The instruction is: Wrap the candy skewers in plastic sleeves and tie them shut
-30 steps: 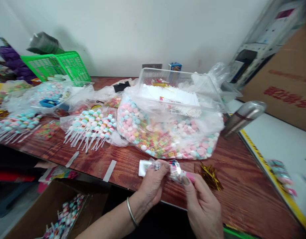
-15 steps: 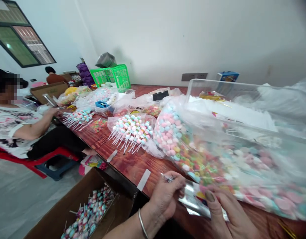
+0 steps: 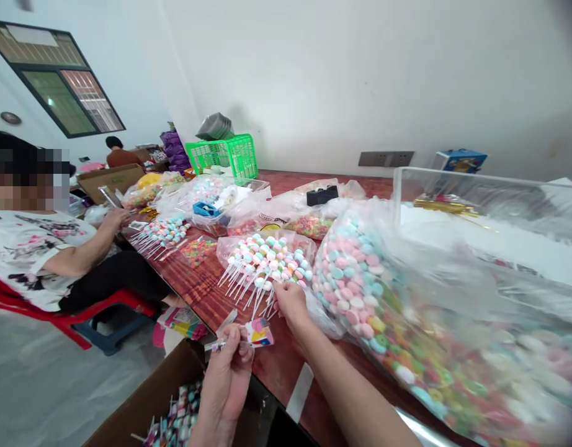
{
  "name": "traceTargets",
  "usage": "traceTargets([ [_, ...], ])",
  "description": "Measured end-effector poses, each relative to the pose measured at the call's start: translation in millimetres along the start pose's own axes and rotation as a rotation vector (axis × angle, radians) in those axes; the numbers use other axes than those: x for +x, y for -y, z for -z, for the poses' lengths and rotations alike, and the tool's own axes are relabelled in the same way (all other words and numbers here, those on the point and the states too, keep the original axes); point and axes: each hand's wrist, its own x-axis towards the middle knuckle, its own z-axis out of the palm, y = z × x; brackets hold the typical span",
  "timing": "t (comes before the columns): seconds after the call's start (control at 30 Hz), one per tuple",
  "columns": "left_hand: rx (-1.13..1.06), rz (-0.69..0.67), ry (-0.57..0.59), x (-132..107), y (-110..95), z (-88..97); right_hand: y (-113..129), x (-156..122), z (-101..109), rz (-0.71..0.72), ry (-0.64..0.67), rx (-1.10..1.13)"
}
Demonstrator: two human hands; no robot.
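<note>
My left hand (image 3: 229,375) pinches a small clear wrapper (image 3: 259,333) with a colourful print, over the table edge above a cardboard box. My right hand (image 3: 290,303) has its fingers closed at the right side of a pile of marshmallow lollipops (image 3: 267,254), pinching at one of the white sticks. The pile lies on a clear plastic bag, sticks pointing toward me. Wrapped lollipops (image 3: 174,413) fill part of the cardboard box (image 3: 141,397) below my left hand. A silver sheet (image 3: 420,428) shows by my right forearm.
A big clear bag of marshmallows and gummy rings (image 3: 355,273) stands on the right, before a clear plastic bin (image 3: 402,192). A co-worker (image 3: 39,248) sits at left beside another lollipop pile (image 3: 165,230). Farther back stands a green basket (image 3: 244,155). White tape strips (image 3: 299,391) mark the table.
My right hand has left the silver wrapper and reached forward-left to the lollipop pile. My left hand has shifted left and now holds the printed wrapper alone. The view has turned somewhat.
</note>
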Motion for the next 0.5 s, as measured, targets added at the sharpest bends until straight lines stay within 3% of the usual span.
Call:
traceTargets([
  [0.13, -0.051, 0.076, 0.002, 6, 7, -2.0, -7, -2, 3, -0.016, -0.017, 0.072],
  [0.27, -0.142, 0.171, 0.008, 6, 16, -12.4, -12, -37, 27, 0.039, 0.009, 0.13],
  [0.43, -0.251, 0.377, 0.076, -3, 30, -25.9, -22, -113, 95, 0.202, -0.002, 0.131],
  [0.5, -0.266, 0.44, 0.134, -9, 39, -30.1, -33, -147, 132, 0.332, -0.093, -0.024],
])
